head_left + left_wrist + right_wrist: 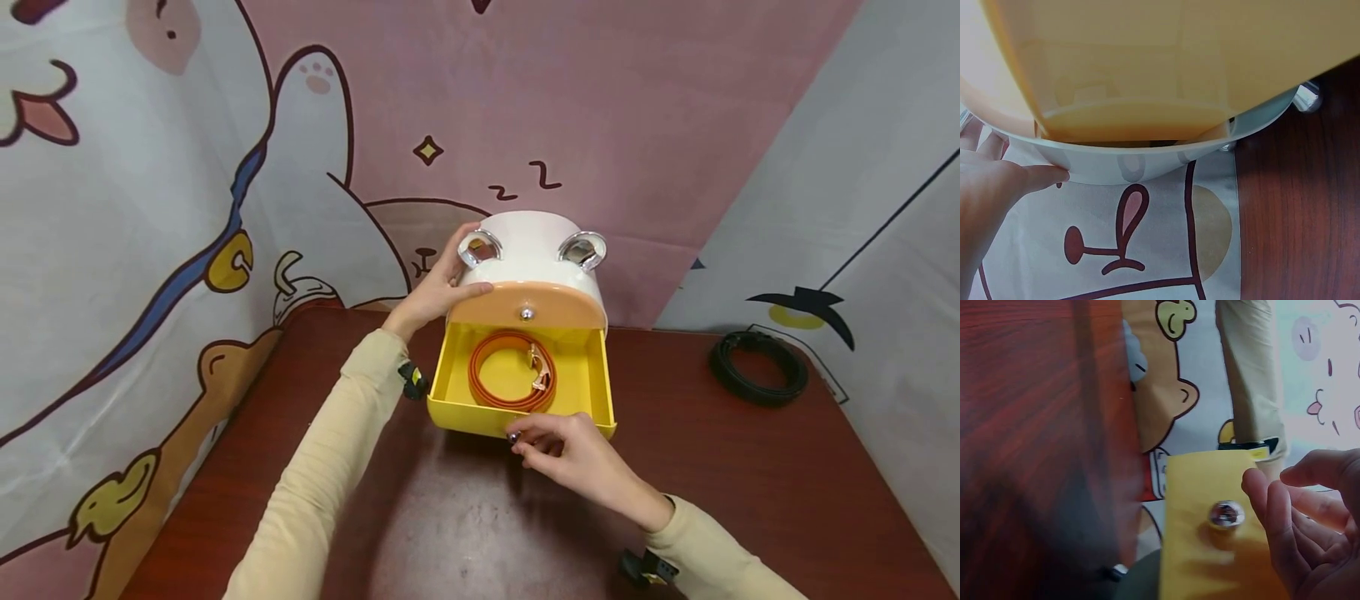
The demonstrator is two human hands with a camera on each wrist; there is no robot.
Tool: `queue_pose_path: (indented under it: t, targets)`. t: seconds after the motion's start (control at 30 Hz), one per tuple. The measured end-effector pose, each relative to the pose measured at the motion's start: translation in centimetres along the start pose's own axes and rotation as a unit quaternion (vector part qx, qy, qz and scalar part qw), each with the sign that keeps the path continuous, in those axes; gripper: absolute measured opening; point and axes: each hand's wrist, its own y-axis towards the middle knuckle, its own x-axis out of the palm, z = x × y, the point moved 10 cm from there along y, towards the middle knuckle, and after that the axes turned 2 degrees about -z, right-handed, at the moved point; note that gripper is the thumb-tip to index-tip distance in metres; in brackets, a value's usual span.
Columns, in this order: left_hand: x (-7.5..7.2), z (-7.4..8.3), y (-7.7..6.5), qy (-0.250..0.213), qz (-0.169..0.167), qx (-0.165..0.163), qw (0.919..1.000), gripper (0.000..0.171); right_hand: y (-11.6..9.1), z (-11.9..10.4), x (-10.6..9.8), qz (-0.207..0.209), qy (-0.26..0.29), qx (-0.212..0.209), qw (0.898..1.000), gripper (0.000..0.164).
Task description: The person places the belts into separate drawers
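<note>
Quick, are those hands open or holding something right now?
Left hand: holding the white box at its side.
Right hand: open, near the drawer knob, holding nothing.

Dark reddish-brown table [675, 433] with pale glare [465, 533] towards the front, against a pink-and-white cartoon-print backdrop [600, 108]

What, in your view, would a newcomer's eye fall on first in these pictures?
Probably the open yellow drawer of the white box with shiny ears, near the head view's middle. Inside it lies a coiled orange belt. The big cartoon backdrop behind might come next, then the black coil on the table at right.
</note>
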Motion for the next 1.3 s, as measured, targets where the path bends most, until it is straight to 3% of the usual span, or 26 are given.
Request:
queue_pose_path:
  t: [0.17, 0.27, 0.37, 0.47, 1.03, 1.3]
  targets:
    - [0.1, 0.0, 0.1, 0.001, -0.002, 0.006, 1.0000, 0.085, -0.5, 1.3, 0.7, 0.016, -0.002, -0.010, 1.000, 0.024]
    - [0.1, 0.0, 0.1, 0.002, -0.003, 0.006, 1.0000, 0.085, -0.7, 1.4, 0.9, 0.032, -0.058, -0.049, 0.997, 0.028]
    - [0.1, 0.0, 0.1, -0.002, -0.003, 0.007, 1.0000, 0.084, -1.0, 1.2, 0.9, 0.051, -0.131, -0.094, 0.986, 0.034]
    - [0.0, 0.0, 0.0, -0.006, 0.000, 0.003, 1.0000, 0.084, -1.2, 1.1, 1.0, 0.060, -0.158, -0.115, 0.979, 0.036]
    - [0.0, 0.0, 0.0, -0.004, -0.002, 0.007, 1.0000, 0.083, -1.1, 2.0, -0.2, 0.102, -0.135, -0.111, 0.979, 0.029]
    - [0.0, 0.1, 0.0, 0.001, 0.002, 0.011, 0.9999, 0.084, -0.1, 3.3, -1.8, 0.137, -0.012, -0.054, 0.989, 0.025]
